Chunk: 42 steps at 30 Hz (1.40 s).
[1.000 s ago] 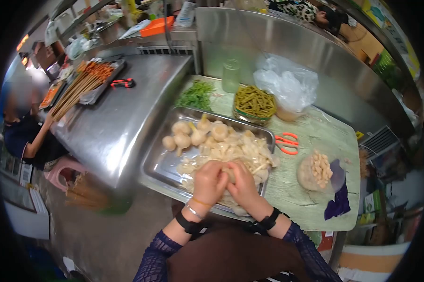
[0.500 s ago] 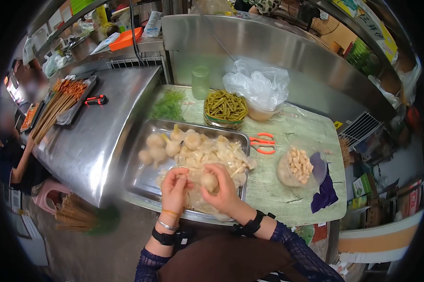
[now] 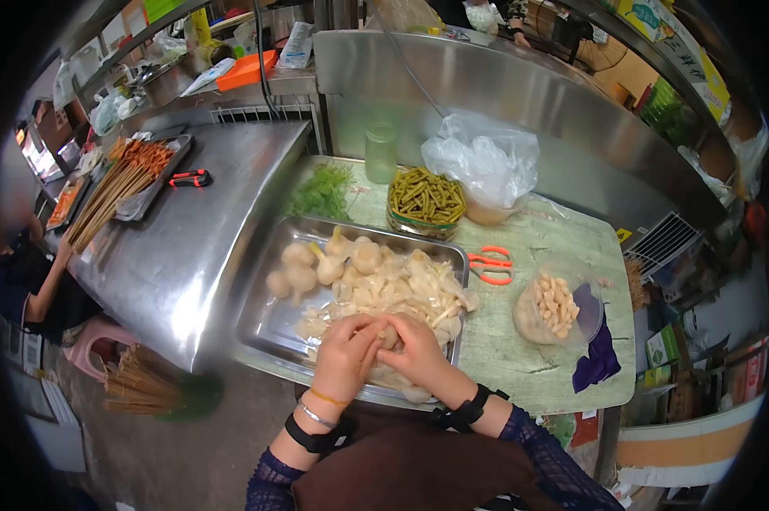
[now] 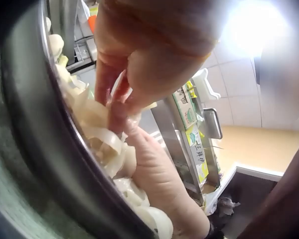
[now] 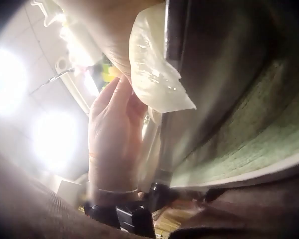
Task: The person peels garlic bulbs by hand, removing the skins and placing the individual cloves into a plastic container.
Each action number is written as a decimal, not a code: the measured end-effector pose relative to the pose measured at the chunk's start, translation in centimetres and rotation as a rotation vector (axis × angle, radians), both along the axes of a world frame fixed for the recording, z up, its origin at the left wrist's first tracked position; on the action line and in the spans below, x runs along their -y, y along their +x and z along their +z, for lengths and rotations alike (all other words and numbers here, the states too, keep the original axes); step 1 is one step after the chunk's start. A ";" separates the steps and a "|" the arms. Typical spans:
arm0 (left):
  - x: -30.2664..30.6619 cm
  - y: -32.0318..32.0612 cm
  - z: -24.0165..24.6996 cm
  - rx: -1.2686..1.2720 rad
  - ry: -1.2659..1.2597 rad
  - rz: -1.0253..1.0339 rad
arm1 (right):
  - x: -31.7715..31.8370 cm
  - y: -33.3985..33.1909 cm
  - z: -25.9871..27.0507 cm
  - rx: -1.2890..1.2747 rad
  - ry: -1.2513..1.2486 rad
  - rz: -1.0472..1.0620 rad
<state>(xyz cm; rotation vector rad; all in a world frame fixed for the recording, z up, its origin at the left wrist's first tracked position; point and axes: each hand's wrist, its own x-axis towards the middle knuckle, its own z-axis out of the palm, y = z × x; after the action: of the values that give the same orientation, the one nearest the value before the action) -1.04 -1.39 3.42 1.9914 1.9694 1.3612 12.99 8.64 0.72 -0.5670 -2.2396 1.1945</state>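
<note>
Garlic bulb (image 3: 390, 339) is held over the steel tray (image 3: 269, 317), right hand (image 3: 420, 351) curling its fingers round it, left hand (image 3: 342, 351) pinching at it, probably so skins (image 3: 414, 285) collect inside.

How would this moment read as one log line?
Left hand: gripping garlic bulb; right hand: gripping same bulb; below: metal tray, peels; right of tray: plastic tub, cloves

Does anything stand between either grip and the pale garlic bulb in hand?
Nothing visible does. The left grip and right grip hold the garlic bulb directly; the loose pale layers lie below it in the metal tray, not in between.
</note>
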 end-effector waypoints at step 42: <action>-1.5 -0.1 -4.5 1.370 -0.058 0.110 | 1.0 -0.7 0.4 -0.280 -0.434 0.078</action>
<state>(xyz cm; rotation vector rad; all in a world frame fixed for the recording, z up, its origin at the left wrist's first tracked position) -1.17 0.08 -1.05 0.4677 1.3221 1.8313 12.27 7.64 1.13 -0.4413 -1.7893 1.7033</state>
